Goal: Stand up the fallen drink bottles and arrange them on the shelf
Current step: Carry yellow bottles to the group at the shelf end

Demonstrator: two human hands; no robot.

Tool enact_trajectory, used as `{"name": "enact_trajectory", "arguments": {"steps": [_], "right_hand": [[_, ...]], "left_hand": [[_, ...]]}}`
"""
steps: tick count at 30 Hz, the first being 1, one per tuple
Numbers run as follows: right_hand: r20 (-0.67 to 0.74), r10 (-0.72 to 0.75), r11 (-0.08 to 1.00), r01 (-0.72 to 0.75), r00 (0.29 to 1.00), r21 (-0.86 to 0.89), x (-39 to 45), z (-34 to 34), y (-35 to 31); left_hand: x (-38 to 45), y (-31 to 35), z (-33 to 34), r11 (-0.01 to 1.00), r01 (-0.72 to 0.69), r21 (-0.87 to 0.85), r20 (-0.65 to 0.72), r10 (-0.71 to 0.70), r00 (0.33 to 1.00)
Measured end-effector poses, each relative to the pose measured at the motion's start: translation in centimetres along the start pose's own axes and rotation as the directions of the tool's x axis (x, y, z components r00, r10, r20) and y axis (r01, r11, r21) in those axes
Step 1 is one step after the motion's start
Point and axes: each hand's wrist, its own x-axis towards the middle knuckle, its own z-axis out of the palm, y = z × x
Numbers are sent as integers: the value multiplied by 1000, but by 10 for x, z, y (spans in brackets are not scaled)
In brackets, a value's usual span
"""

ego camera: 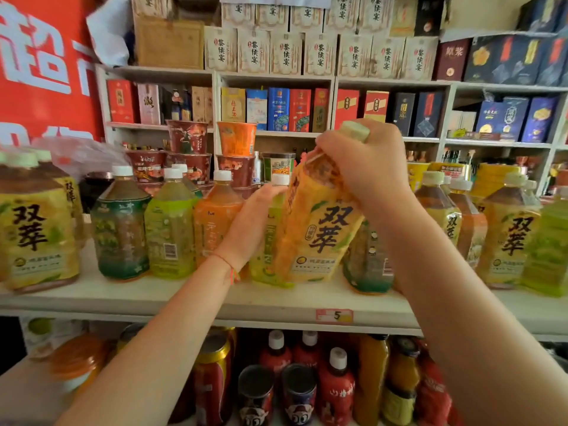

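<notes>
Gripping the neck and shoulder of a yellow-labelled tea bottle [319, 222], the right hand [365, 167] curls over its top so that only the pale green cap [355, 130] shows above the knuckles; the bottle leans with its cap toward one o'clock and its base near the white shelf [184, 298], though whether the base touches the board cannot be told. At nine o'clock from it, the left hand [250, 224] lies with straight fingers against a light green bottle [270, 241] standing just behind, fingertips near that bottle's white cap. Further toward nine o'clock stand an orange bottle [212, 216], a lime green bottle [170, 229] and a dark green bottle [121, 229], all upright, filled and touching side by side. At three o'clock, partly hidden by the right forearm, another dark green bottle [368, 262] stands upright. A bare strip of shelf runs along the front edge at six o'clock, where a price tag [334, 316] marked 5 sits on the lip. Instant noodle cups [187, 149] are stacked behind the row at eleven o'clock. Below the shelf, red bottles [336, 385] and cans [256, 395] fill the lower tier.
</notes>
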Motion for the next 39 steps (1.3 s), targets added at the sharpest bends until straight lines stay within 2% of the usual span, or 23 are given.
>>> {"name": "enact_trajectory", "arguments": {"steps": [2,4,7,10,12,13,15,17,20,22,25,28,30,35,39], "right_hand": [[35,27,999,-28,999,30,-2,18,-8],[69,24,999,-27,997,40,-7,48,-15],[72,26,994,-34,997,103,-15,92,-19],[101,72,987,-86,992,138,-23,143,-26],[138,74,983,-95,988,155,-28,185,-34],[150,69,984,-92,986,156,-29,202,-37],[173,55,984,-83,983,158,-33,238,-44],[199,45,982,-80,979,170,-38,268,-49],[234,23,983,-65,972,171,-46,303,-59],[229,9,987,-45,973,153,-49,321,-65],[225,29,992,-56,974,113,-49,341,-69],[222,56,995,-74,973,73,-49,352,-67],[213,50,996,-63,976,56,-49,356,-68],[221,73,995,-87,973,55,-49,365,-66],[238,87,993,-102,967,52,-55,373,-60]], "left_hand": [[-17,11,-12,967,54,-248,-68,-73,995],[-29,9,-33,970,-22,-241,-209,-30,977],[-41,-2,-77,992,-127,6,-429,117,896],[-52,-16,-133,898,-170,406,-552,389,738],[-59,-34,-178,825,-72,561,-618,475,626],[-62,-42,-197,809,-12,587,-646,478,595],[-72,-59,-234,802,78,592,-685,451,572],[-83,-72,-265,808,136,574,-701,398,591],[-92,-90,-298,809,211,548,-665,269,697],[-93,-102,-314,791,224,569,-598,211,773],[-92,-115,-329,760,189,622,-510,211,834],[-91,-123,-334,561,170,810,-413,339,845],[-87,-125,-338,472,147,869,-344,363,866],[-68,-136,-347,354,56,934,-163,281,946],[-57,-139,-354,206,36,978,-75,184,980]]}}
